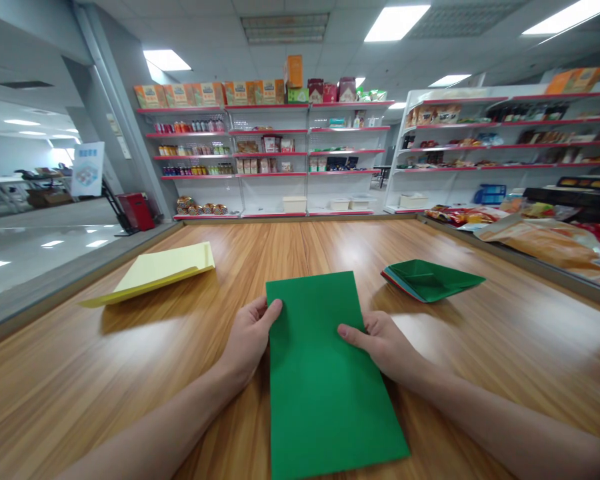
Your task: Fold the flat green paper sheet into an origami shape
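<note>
Between my hands is a flat green sheet of paper (325,387), tilted up above the wooden table. My left hand (253,333) grips its left edge near the top corner, thumb on the front face. On the right edge, a bit lower, my right hand (385,343) pinches it with the thumb across the front. The fingers behind the sheet are hidden. To the right lies a small stack of folded papers (433,279), green on top with red and blue edges below. A pale yellow paper stack (165,270), with one edge lifted, rests at the left.
The wood-grain table (300,247) has a raised rim. Bagged snacks (555,243) crowd its right side. Behind stand white shelves (270,183) with red edges, stocked with cans, boxes and packets. A sign board (88,170) and a red box (135,212) stand at the left.
</note>
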Demonstrator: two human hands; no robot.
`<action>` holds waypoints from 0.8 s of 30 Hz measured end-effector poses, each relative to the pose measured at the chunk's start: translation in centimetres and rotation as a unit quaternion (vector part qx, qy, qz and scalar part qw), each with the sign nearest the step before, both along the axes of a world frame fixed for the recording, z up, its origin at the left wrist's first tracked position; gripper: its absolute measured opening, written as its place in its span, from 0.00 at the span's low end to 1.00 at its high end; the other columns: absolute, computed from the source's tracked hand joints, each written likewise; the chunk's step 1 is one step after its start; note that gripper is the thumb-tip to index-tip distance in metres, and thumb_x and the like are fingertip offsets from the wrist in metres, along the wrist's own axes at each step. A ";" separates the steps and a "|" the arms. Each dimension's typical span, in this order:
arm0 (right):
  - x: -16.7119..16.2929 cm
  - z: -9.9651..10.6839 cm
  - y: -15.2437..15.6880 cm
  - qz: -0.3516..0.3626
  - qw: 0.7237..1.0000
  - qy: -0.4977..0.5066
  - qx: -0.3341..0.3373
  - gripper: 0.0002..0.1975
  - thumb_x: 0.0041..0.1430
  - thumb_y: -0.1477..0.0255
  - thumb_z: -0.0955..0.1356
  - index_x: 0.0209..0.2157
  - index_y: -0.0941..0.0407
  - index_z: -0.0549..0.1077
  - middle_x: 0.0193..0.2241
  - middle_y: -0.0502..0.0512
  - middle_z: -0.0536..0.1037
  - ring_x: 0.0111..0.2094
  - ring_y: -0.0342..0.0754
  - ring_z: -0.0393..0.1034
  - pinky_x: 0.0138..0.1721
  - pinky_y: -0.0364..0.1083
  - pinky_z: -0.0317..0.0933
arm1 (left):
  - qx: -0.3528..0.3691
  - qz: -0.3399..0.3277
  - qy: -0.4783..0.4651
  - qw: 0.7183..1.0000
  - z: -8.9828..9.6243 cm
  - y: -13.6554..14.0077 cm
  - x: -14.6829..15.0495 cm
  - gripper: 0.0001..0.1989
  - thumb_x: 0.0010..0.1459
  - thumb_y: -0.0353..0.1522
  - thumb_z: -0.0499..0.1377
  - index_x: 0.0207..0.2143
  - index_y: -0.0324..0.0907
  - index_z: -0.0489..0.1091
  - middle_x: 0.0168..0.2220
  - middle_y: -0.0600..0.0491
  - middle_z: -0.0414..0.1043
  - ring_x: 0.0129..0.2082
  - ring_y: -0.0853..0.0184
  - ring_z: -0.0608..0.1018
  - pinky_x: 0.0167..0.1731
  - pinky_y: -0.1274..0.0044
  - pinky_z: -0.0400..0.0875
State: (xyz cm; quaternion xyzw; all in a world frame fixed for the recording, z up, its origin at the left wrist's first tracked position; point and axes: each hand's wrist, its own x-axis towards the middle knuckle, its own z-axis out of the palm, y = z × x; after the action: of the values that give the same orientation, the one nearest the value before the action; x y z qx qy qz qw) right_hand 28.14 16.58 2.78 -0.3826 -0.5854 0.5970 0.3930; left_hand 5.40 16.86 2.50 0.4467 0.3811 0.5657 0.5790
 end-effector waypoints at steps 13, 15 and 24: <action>1.0 0.6 1.3 0.033 0.987 0.121 -0.100 0.26 0.58 0.51 0.61 0.35 0.61 0.73 0.22 0.55 0.75 0.17 0.42 0.67 0.15 0.39 0.55 | -0.107 -0.225 0.096 0.964 1.1 0.0 -0.9 0.20 0.45 0.45 0.66 0.22 0.34 0.73 0.19 0.51 0.70 0.17 0.69 0.69 0.19 0.78 0.61; 1.1 0.9 1.5 0.102 0.988 0.064 -0.098 0.29 0.58 0.49 0.59 0.35 0.61 0.73 0.23 0.56 0.75 0.16 0.42 0.67 0.12 0.38 0.50 | -0.096 -0.314 0.148 0.933 1.7 -0.6 -0.5 0.21 0.48 0.46 0.64 0.20 0.36 0.69 0.17 0.54 0.65 0.15 0.73 0.63 0.17 0.80 0.54; -2.1 1.8 -0.1 0.215 0.953 -0.182 0.114 0.28 0.56 0.52 0.64 0.14 0.57 0.55 0.14 0.43 0.50 0.17 0.36 0.41 0.16 0.40 0.36 | 0.030 -0.319 0.342 0.883 2.9 -2.4 1.9 0.22 0.53 0.44 0.57 0.15 0.42 0.54 0.16 0.60 0.47 0.17 0.74 0.51 0.17 0.76 0.42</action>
State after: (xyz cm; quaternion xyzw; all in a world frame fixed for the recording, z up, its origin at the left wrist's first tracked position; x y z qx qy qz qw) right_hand 26.05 16.49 4.62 -0.3033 -0.7793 0.5169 0.1830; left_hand 7.33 14.47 5.42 0.7268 0.3754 0.1735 0.5483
